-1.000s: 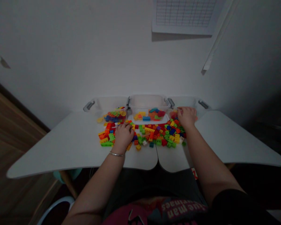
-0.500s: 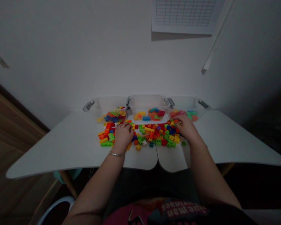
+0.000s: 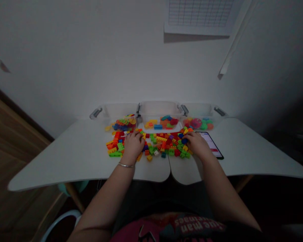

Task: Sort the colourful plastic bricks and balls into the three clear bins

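Observation:
A mixed pile of plastic building bricks [image 3: 164, 143] in red, green, yellow, orange and blue spreads over the white table. My left hand [image 3: 134, 144], with a silver bangle at the wrist, lies palm down on the pile's left part, its fingers lightly bent over the bricks. Whatever is under that palm is hidden. At the right end of the pile, my right hand [image 3: 198, 145] has its fingertips closed around a dark blue brick [image 3: 184, 140]. Beside this hand lies a phone [image 3: 214, 148] with its screen lit.
Three clear plastic boxes stand along the wall: the left box [image 3: 116, 109], the middle box [image 3: 160, 108] and the right box [image 3: 199, 109], each with coloured pieces inside. The white table [image 3: 65, 154] has a notch at its front edge. A printed grid sheet [image 3: 197, 16] hangs above.
My right hand has moved left and nearer to me, from the pile's back right onto the blue bricks, uncovering the phone. My left hand has stayed in place.

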### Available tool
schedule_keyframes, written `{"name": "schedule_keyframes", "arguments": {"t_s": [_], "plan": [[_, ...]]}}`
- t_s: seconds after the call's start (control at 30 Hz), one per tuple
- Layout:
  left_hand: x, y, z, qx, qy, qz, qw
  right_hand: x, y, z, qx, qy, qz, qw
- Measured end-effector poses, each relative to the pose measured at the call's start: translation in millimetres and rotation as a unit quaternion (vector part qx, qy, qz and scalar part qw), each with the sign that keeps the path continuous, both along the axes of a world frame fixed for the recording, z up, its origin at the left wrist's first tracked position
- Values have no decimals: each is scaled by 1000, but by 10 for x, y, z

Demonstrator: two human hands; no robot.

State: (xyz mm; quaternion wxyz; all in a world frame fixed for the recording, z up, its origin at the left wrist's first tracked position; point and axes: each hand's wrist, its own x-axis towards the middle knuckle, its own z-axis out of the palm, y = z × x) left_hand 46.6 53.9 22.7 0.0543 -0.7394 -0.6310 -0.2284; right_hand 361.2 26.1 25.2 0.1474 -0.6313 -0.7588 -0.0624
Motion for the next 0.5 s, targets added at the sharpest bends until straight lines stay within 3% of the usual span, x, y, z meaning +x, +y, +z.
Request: {"name": "schedule_keyframes", "arguments": {"t_s": [0.17,0.3,0.37,0.5], "plan": [[5,4,-10,-5,-7,1,1000,-32,3,22,19,53,8,998],[4,10,-13,-4,-4,0,1000,-97,33,10,52,208,-19,977],[4,8,-7,-6,-1,0,1000,-163,62,-28,64,348,-29,935],[5,-1,12,-11,7,-2,1000,-314,146,-87,70,587,-16,806]]}}
